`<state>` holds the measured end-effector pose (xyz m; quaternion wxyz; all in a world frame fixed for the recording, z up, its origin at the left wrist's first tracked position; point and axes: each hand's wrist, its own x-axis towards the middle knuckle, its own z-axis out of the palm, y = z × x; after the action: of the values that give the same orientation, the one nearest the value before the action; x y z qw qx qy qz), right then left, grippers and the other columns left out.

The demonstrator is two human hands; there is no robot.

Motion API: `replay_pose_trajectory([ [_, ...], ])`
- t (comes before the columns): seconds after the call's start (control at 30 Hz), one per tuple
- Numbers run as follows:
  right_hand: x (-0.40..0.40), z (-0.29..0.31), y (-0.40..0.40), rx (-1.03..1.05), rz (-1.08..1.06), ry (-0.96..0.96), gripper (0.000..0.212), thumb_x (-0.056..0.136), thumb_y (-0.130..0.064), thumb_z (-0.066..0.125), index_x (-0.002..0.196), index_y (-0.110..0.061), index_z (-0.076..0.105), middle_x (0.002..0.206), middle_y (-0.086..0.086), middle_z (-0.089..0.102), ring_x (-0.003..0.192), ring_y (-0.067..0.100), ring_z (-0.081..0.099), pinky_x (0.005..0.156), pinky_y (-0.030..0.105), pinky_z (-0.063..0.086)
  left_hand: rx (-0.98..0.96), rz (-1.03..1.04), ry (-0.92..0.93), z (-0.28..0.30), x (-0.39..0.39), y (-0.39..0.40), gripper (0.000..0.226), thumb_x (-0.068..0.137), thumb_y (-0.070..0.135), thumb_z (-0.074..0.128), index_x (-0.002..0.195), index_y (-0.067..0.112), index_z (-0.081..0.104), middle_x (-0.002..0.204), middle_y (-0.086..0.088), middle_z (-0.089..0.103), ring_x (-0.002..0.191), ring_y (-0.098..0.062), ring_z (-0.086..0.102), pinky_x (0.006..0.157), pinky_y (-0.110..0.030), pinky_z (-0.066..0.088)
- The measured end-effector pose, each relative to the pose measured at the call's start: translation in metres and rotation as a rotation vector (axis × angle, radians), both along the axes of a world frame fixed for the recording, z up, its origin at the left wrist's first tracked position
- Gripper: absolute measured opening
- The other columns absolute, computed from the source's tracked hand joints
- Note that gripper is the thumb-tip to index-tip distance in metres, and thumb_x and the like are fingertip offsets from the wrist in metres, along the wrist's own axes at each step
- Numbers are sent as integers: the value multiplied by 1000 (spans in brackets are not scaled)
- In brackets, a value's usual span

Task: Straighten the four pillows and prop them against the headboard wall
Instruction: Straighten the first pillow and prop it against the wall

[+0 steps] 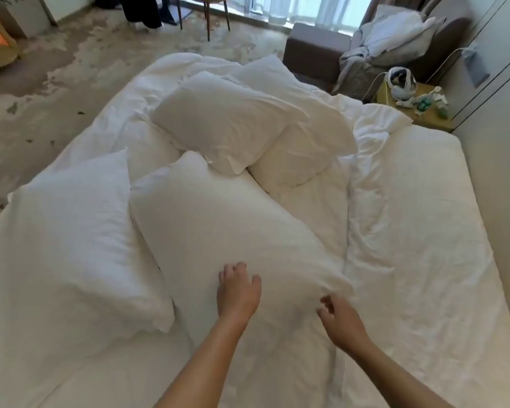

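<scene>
Several white pillows lie scattered on the white bed (418, 219). The nearest pillow (224, 225) lies slantwise in the middle. My left hand (238, 293) rests on its near end with fingers slightly curled. My right hand (340, 318) touches that pillow's near right corner, and its fingers look loosely bent. A second pillow (71, 231) lies to the left. Farther off, a third pillow (221, 119) lies on top of a fourth (306, 142). The wall (495, 148) runs along the bed's right side.
A rumpled duvet (374, 134) is bunched at the far part of the bed. A yellow bedside table (409, 110) with small items stands at the far right, next to an armchair (395, 51) heaped with linen. Patterned floor (42, 92) lies to the left.
</scene>
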<state>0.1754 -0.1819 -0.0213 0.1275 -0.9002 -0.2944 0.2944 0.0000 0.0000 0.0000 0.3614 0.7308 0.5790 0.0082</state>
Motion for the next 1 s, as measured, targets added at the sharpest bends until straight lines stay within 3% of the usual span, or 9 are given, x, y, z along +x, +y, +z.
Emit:
replay_pose_trajectory([
  [0.13,36,1,81,80,18,-20,43,99,-44,61,135,-21,56,132,4,60,122,22,60,100,38,50,64,-186,91,-12,38,51,63,98,52,44,155,27,34,168,-10,15,156,-29,8,119,-54,26],
  [0.27,65,-26,139,67,21,3,60,98,-54,57,146,-19,47,148,10,51,134,30,52,109,43,45,1,-237,203,-50,44,72,69,98,58,44,159,33,25,171,-3,-8,157,-24,-14,118,-67,14],
  [0.43,98,-70,173,37,-28,60,88,88,-76,51,154,-20,37,152,14,48,136,35,49,112,47,41,-11,-229,178,-85,39,74,69,98,61,43,160,34,25,171,2,-14,156,-21,-20,121,-68,6],
  [0.53,115,-92,180,-31,-53,40,119,67,-99,43,158,-25,27,154,12,47,139,36,48,114,52,40,-14,-211,170,-98,40,79,69,98,61,45,159,35,27,171,3,-14,156,-20,-20,121,-67,5],
  [0.63,125,-112,178,-127,-108,136,142,46,-112,40,161,-32,15,156,14,44,139,39,48,113,53,40,-23,-201,162,-108,45,80,69,97,61,48,158,34,29,171,4,-13,156,-19,-19,121,-67,5],
  [0.73,123,-126,173,-88,-127,186,134,47,-110,44,155,-33,26,144,7,60,125,36,60,96,46,47,-13,-192,177,-114,49,79,69,96,61,48,157,35,29,170,4,-13,156,-20,-19,120,-69,5],
  [0.83,114,-127,167,-12,-112,184,104,56,-104,48,131,-33,47,117,-1,69,95,26,61,78,39,43,1,-192,192,-113,46,76,70,95,61,49,157,35,28,170,4,-13,156,-20,-18,119,-69,5],
  [0.9,104,-120,163,34,-88,177,86,64,-97,52,121,-32,52,105,-6,66,87,20,55,76,37,43,6,-193,201,-107,42,73,69,95,60,49,156,35,28,170,3,-12,156,-20,-17,119,-70,7],
  [1.0,84,-97,153,122,-32,146,67,76,-79,56,122,-30,57,100,-10,63,87,18,56,76,36,44,-7,-176,193,-87,31,67,75,92,65,49,157,35,25,171,3,-10,157,-20,-15,119,-70,9],
])
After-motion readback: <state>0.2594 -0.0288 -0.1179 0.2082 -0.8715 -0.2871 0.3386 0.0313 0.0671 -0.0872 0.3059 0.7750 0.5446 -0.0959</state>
